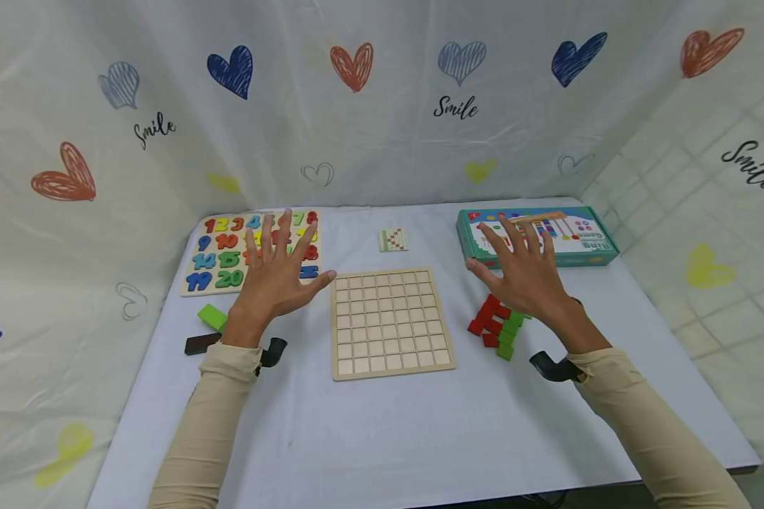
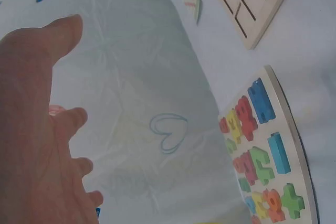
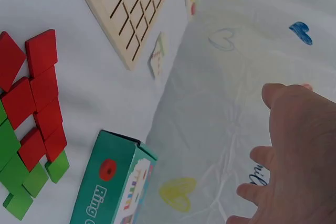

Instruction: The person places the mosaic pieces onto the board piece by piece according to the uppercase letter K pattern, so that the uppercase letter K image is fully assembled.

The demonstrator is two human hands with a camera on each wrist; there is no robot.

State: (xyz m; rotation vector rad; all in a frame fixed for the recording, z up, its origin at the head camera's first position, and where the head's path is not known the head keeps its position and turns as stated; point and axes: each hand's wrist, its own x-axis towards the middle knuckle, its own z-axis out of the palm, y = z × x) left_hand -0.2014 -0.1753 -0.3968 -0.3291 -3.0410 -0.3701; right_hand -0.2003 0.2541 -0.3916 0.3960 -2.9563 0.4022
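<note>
Fingers spread, my left hand [image 1: 278, 279] hovers over the near right part of a number puzzle board [image 1: 194, 272] filled with coloured numerals. My right hand [image 1: 527, 277], also spread and holding nothing, is raised above red tiles [image 1: 486, 316] and green tiles [image 1: 508, 338], overlapping a teal box [image 1: 605, 256] in the head view. Between both hands lies a wooden grid board [image 1: 392, 322] with bare square cells. In the right wrist view the red tiles [image 3: 46, 85] and green tiles [image 3: 13, 158] lie flat, edge to edge in places.
Behind the grid board lies a small patterned card [image 1: 392, 240]. A green block [image 1: 212, 317] and a dark block [image 1: 201, 344] sit by the left wrist. A white curtain [image 1: 382, 141] printed with hearts rises behind the white-covered table [image 1: 369, 438].
</note>
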